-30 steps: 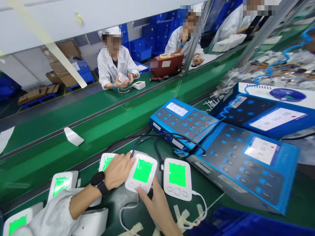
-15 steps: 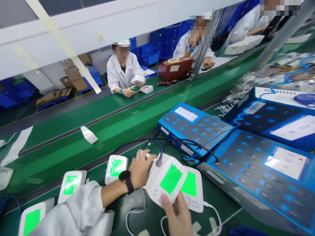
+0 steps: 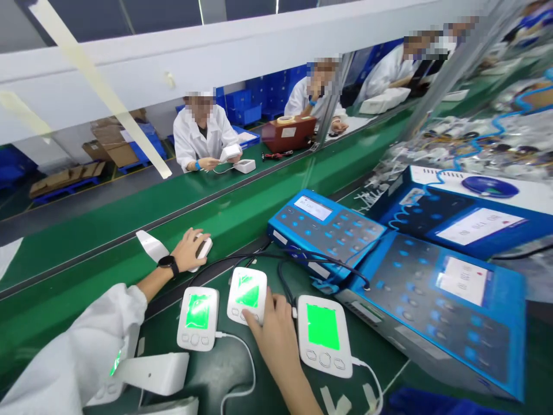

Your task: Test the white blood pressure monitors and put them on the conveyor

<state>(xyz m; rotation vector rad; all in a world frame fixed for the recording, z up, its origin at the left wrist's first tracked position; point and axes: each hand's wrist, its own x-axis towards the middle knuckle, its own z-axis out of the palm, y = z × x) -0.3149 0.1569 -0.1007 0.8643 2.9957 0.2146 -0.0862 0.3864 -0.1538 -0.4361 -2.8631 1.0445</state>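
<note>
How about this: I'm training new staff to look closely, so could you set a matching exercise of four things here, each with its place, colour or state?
1. Left hand
2. Right hand
3. Watch
4. Tape roll

A. on the red-brown box
B. touching a device with no green showing
C. black
D. touching a green-lit monitor

Pairs: 1-B; 2-D; 3-C; 4-A
</note>
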